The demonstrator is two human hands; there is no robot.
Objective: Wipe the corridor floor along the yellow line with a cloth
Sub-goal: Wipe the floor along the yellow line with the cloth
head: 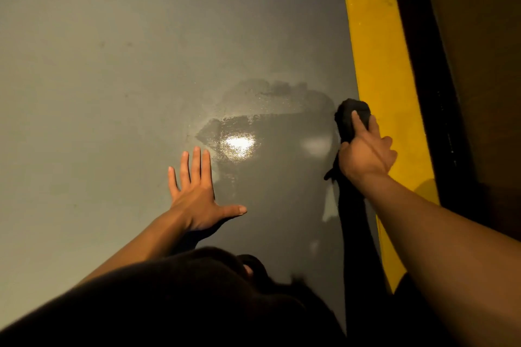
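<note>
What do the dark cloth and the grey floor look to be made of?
Cloth: soft dark fabric, probably knit or terry; it bunches under the right hand.
Floor: smooth, seamless, probably painted or coated concrete; wet streaks gleam under the light.

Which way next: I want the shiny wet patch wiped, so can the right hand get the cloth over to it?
Probably yes: the right hand grips the cloth beside the wet patch, with bare floor between.

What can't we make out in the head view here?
- Cloth: mostly covered by the right hand; its shape and full extent are hidden.
- Yellow line: cut off by the top edge, lower end hidden by the right forearm.
- Floor at the bottom: blocked by the person's dark clothing.
- Dark strip right of the line: too dim to identify.
</note>
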